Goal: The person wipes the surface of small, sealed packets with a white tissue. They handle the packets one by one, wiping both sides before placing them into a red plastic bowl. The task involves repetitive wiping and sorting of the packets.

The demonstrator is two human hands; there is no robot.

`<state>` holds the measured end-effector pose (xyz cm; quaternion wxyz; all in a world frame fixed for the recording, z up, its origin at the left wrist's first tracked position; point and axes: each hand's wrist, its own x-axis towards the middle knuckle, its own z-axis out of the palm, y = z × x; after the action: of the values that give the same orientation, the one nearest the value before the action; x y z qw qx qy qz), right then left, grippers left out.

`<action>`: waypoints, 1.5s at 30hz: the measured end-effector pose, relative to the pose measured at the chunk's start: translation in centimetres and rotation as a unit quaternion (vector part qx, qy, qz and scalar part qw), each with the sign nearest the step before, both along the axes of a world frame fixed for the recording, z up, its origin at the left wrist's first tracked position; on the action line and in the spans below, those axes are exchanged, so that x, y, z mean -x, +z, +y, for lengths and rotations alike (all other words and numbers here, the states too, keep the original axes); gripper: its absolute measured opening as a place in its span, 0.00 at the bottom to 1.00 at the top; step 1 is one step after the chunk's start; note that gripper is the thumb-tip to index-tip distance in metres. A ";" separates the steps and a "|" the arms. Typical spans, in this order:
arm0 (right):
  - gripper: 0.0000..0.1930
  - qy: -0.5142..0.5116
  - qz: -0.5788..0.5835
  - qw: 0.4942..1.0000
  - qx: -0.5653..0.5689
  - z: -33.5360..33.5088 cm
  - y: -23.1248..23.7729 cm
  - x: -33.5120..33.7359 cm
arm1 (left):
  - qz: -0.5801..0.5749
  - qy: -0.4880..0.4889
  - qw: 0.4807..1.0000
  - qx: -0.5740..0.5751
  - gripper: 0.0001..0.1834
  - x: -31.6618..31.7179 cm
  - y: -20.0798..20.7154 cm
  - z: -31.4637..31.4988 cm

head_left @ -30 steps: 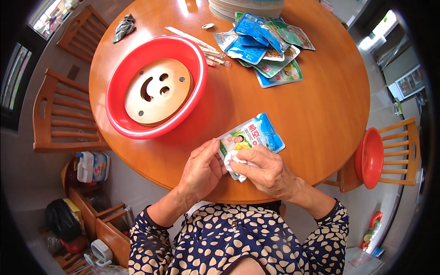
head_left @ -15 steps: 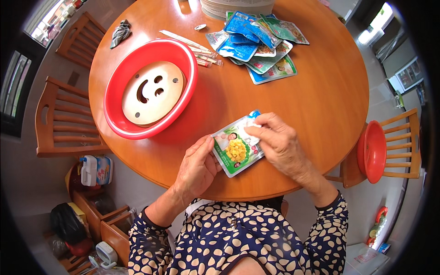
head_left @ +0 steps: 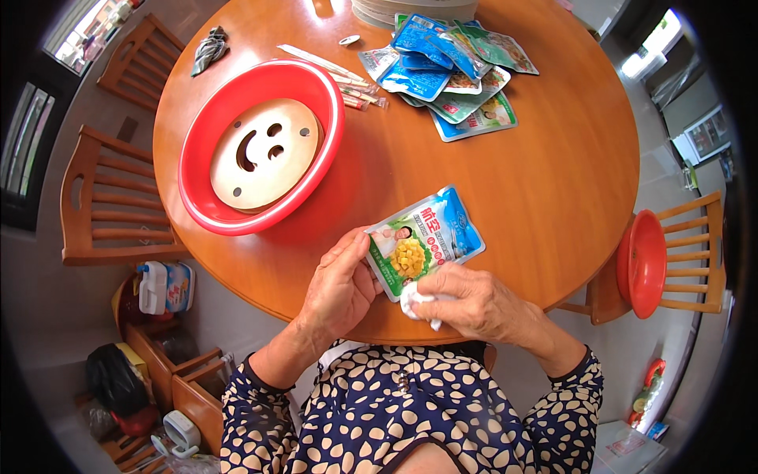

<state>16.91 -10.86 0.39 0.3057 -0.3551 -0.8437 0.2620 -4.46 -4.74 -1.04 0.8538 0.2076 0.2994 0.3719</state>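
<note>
A flat food pouch [head_left: 437, 231], green and white with a blue top and a picture of yellow cubes, is tilted near the front of the table. My left hand [head_left: 343, 280] grips its left edge, thumb on the front face and fingers behind. At the pouch's lower right corner, my right hand [head_left: 478, 300] pinches a crumpled white cloth or tissue [head_left: 418, 304]. Farther back lies a heap of similar pouches [head_left: 446, 67], mostly blue and green, some overlapping.
A red basin [head_left: 328, 130] holding a round wooden board [head_left: 288, 170] with cut-out shapes stands at the left. Behind it lie wrapped chopsticks [head_left: 335, 71], a dark crumpled cloth [head_left: 209, 51] and a small white object [head_left: 349, 39]. A red bowl [head_left: 646, 265] rests on the right chair.
My right hand has moved from the pouch's upper part down to its lower right corner, with the white cloth or tissue. The blue top now shows. My left hand keeps its hold.
</note>
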 end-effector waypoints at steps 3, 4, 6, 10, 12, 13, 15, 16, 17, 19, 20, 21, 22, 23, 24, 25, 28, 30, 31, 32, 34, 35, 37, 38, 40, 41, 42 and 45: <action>0.12 0.033 -0.012 0.999 0.009 0.2 1.1 -1.1 | 0.029 0.009 1.000 0.004 0.17 -0.2 0.5 0.0; 0.12 0.001 0.006 1.000 -0.019 0.7 1.1 -1.5 | 0.042 0.010 0.999 0.007 0.17 -0.3 0.7 0.0; 0.13 -0.105 0.005 0.989 -0.100 2.1 1.5 -1.9 | 0.030 -0.001 0.999 0.010 0.17 -0.3 1.0 0.2; 0.12 -0.169 -0.031 0.976 -0.136 2.9 -0.1 -0.7 | 0.062 -0.011 0.997 0.032 0.15 -0.4 1.8 0.3; 0.12 -0.174 -0.019 0.976 -0.133 2.7 -0.3 -1.0 | 0.082 -0.017 0.996 -0.006 0.15 -0.8 1.6 0.1; 0.12 -0.176 -0.012 0.976 -0.130 2.6 -0.5 -1.3 | 0.093 -0.018 0.995 -0.024 0.16 -0.9 1.5 0.0; 0.13 -0.185 -0.017 0.977 -0.109 2.7 0.0 -1.9 | 0.094 -0.018 0.995 -0.014 0.17 -0.9 1.4 0.2; 0.14 -0.189 -0.018 0.976 -0.103 2.8 0.0 -2.3 | 0.100 -0.019 0.995 -0.016 0.17 -0.9 1.5 0.2; 0.14 -0.192 -0.019 0.976 -0.098 2.8 0.1 -2.6 | 0.107 -0.020 0.994 -0.018 0.17 -0.9 1.6 0.2; 0.12 -0.205 -0.041 0.975 -0.080 3.0 0.8 -3.2 | 0.106 -0.020 0.994 -0.023 0.17 -0.9 1.5 0.2; 0.11 -0.211 -0.064 0.972 -0.080 3.4 1.2 -3.6 | 0.105 -0.020 0.994 -0.025 0.17 -0.9 1.5 0.2; 0.10 -0.217 -0.087 0.969 -0.080 3.8 1.4 -4.0 | 0.108 -0.017 0.994 -0.023 0.17 -1.0 1.6 0.2; 0.09 -0.241 -0.088 0.962 -0.096 4.5 1.4 -3.9 | 0.111 -0.014 0.994 -0.020 0.17 -1.1 1.7 0.2; 0.09 -0.228 -0.070 0.966 -0.105 5.2 1.7 -3.5 | 0.114 -0.010 0.993 -0.017 0.17 -1.2 1.8 0.2; 0.09 -0.216 -0.053 0.968 -0.114 6.0 2.2 -2.9 | 0.113 -0.011 0.993 -0.019 0.17 -1.2 1.8 0.2; 0.09 -0.206 -0.035 0.970 -0.124 6.6 2.5 -2.2 | 0.113 -0.012 0.993 -0.021 0.17 -1.1 1.8 0.3; 0.09 -0.161 0.001 0.986 -0.046 7.4 1.0 -1.2 | 0.109 -0.010 0.994 -0.025 0.17 -1.2 1.7 0.1; 0.11 -0.158 0.018 0.987 -0.001 7.7 0.3 -1.7 | 0.105 -0.012 0.994 -0.031 0.17 -1.2 1.5 0.1; 0.11 -0.164 0.016 0.986 -0.001 7.6 0.1 -2.1 | 0.103 -0.016 0.994 -0.037 0.17 -1.1 1.5 0.0; 0.12 -0.170 0.015 0.985 -0.001 7.5 -0.1 -2.6 | 0.100 -0.021 0.994 -0.042 0.17 -1.1 1.4 0.0; 0.12 -0.182 0.004 0.983 -0.010 7.1 -0.3 -3.1 | 0.112 -0.018 0.993 -0.040 0.17 -1.2 1.5 0.1; 0.12 -0.187 -0.003 0.982 -0.019 6.8 -0.4 -3.2 | 0.118 -0.017 0.992 -0.038 0.17 -1.3 1.6 0.1; 0.12 -0.198 -0.020 0.979 -0.039 6.4 -0.3 -3.7 | 0.122 -0.020 0.991 -0.045 0.17 -1.3 1.3 0.0; 0.12 -0.214 -0.039 0.975 -0.051 6.1 -0.1 -4.1 | 0.124 -0.021 0.991 -0.048 0.17 -1.2 1.3 0.0; 0.12 -0.244 -0.078 0.964 -0.074 5.6 0.5 -4.8 | 0.130 -0.013 0.990 -0.053 0.16 -1.3 1.5 -0.1; 0.12 -0.253 -0.060 0.963 -0.077 5.3 0.6 -4.9 | 0.133 -0.009 0.989 -0.056 0.16 -1.4 1.6 -0.1; 0.12 -0.261 -0.041 0.961 -0.080 4.9 0.6 -4.9 | 0.131 -0.006 0.990 -0.058 0.16 -1.4 1.4 -0.1; 0.13 -0.209 -0.016 0.973 -0.092 3.6 0.5 -4.0 | 0.130 0.001 0.989 -0.065 0.16 -1.4 1.1 -0.2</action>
<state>20.96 -7.22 0.87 0.3716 -0.4979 -0.7762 0.1074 -3.07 -4.97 0.10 0.7918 0.3092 0.3836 0.3609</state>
